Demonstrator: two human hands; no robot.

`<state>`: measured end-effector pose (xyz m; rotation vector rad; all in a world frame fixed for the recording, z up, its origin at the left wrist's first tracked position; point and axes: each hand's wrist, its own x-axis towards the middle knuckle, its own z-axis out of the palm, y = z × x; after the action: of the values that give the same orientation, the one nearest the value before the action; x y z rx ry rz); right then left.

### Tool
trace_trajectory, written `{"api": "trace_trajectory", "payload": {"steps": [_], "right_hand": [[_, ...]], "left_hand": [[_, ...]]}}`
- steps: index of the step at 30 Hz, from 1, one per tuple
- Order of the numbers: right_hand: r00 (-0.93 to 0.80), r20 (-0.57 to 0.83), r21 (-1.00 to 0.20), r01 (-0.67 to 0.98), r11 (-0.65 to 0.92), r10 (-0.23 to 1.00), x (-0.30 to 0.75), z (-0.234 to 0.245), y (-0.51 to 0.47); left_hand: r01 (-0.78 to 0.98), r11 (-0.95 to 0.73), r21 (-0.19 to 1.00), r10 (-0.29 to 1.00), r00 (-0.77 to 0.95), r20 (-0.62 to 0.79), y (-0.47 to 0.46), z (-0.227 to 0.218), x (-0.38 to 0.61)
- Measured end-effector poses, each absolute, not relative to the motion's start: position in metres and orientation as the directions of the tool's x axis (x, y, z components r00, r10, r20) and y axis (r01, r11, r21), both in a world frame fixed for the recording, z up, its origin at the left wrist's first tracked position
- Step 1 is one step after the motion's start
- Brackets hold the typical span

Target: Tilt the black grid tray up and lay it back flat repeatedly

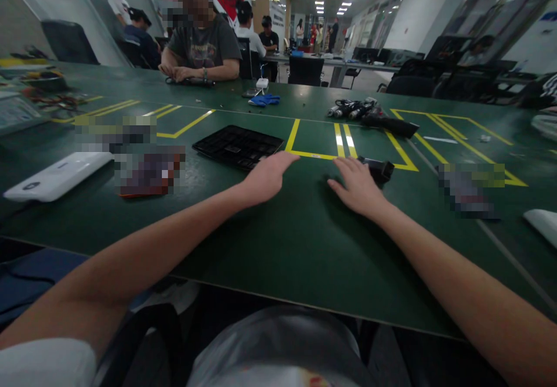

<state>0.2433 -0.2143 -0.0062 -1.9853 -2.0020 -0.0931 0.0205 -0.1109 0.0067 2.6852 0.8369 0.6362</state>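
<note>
The black tray [230,145] lies on the green table [296,242] just past the person's left hand [270,177], whose fingers extend straight and uncurled; contact cannot be told. The right hand [360,187], fingers outstretched, thumb apart, partly hides a small black object [382,170].

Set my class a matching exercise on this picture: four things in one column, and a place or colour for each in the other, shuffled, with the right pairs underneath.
Things
1. Left hand
2. Right hand
3. Blue cloth-like item
4. Table

Places or colours
A. Green, with yellow lines
B. Nearest the flat black panel
C. Toward the far side
D. Nearest the small black object

Pairs: 1-B, 2-D, 3-C, 4-A
</note>
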Motion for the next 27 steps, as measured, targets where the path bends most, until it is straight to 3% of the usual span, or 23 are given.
{"api": "trace_trajectory", "payload": {"steps": [3,5,9,13,15,18,20,23,25,27], "right_hand": [[-0.142,0.169,-0.155,0.973,0.168,0.975,0.217,-0.014,-0.222],[-0.196,0.145,-0.137,0.967,0.216,0.970,0.211,-0.016,-0.223],[-0.202,0.253,-0.101,0.967,0.233,0.946,0.230,-0.008,-0.216],[0.025,0.475,-0.057,0.998,0.002,0.880,0.273,-0.002,-0.209],[0.132,0.515,-0.027,0.990,-0.138,0.847,0.296,-0.006,-0.208],[0.278,0.378,-0.062,0.959,-0.276,0.883,0.321,-0.015,-0.204],[0.323,0.266,-0.112,0.946,-0.303,0.908,0.329,-0.020,-0.200],[0.313,0.254,-0.123,0.949,-0.291,0.915,0.331,-0.022,-0.195],[0.310,0.256,-0.120,0.950,-0.288,0.916,0.330,-0.021,-0.194],[0.312,0.238,-0.125,0.949,-0.290,0.920,0.330,-0.021,-0.194]], "left_hand": [[0.373,-0.861,0.347,0.457,0.865,0.205,-0.123,-0.012,0.034],[0.349,-0.891,0.290,0.414,0.887,0.205,-0.123,-0.017,0.035],[0.316,-0.931,0.181,0.364,0.827,0.428,-0.122,-0.013,0.028],[0.477,-0.861,0.174,0.484,0.665,0.568,-0.124,-0.002,0.019],[0.571,-0.802,0.176,0.567,0.633,0.528,-0.124,0.002,0.016],[0.648,-0.756,0.097,0.629,0.676,0.384,-0.122,0.002,0.014],[0.673,-0.739,0.021,0.647,0.701,0.300,-0.120,-0.001,0.018],[0.666,-0.745,-0.039,0.645,0.735,0.210,-0.116,-0.008,0.026],[0.628,-0.778,0.000,0.617,0.765,0.184,-0.113,-0.009,0.030],[0.597,-0.787,0.153,0.616,0.755,0.225,-0.108,-0.005,0.031]]}}
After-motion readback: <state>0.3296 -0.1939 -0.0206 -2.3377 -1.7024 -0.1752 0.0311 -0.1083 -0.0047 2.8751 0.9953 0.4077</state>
